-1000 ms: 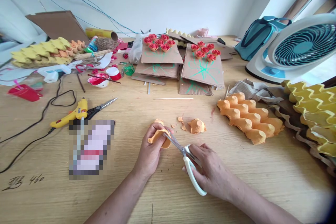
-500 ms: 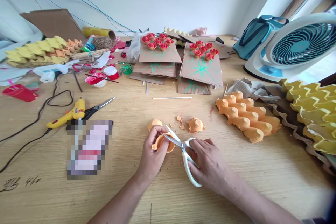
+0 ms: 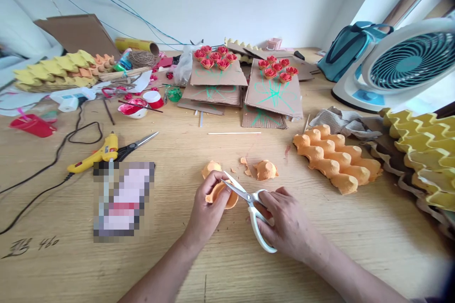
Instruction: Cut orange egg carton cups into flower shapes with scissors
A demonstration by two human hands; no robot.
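My left hand pinches an orange egg carton cup, its hollow side turned up. White-handled scissors are in my right hand, with fingers and thumb through the loops. Their blades are slightly parted and reach to the cup's rim beside my left fingertips. Just beyond my left hand lies one cut orange cup, partly hidden by it. Another cut cup rests upside down to the right, near small torn carton scraps.
An orange egg tray and stacked yellow trays lie right. A yellow glue gun, black scissors and a blurred-out object lie left. Cardboard sheets with red flowers stand behind; a fan is back right.
The scissor blades have closed a little at the cup's rim. The whole view has shifted slightly, and both hands keep nearly the same place.
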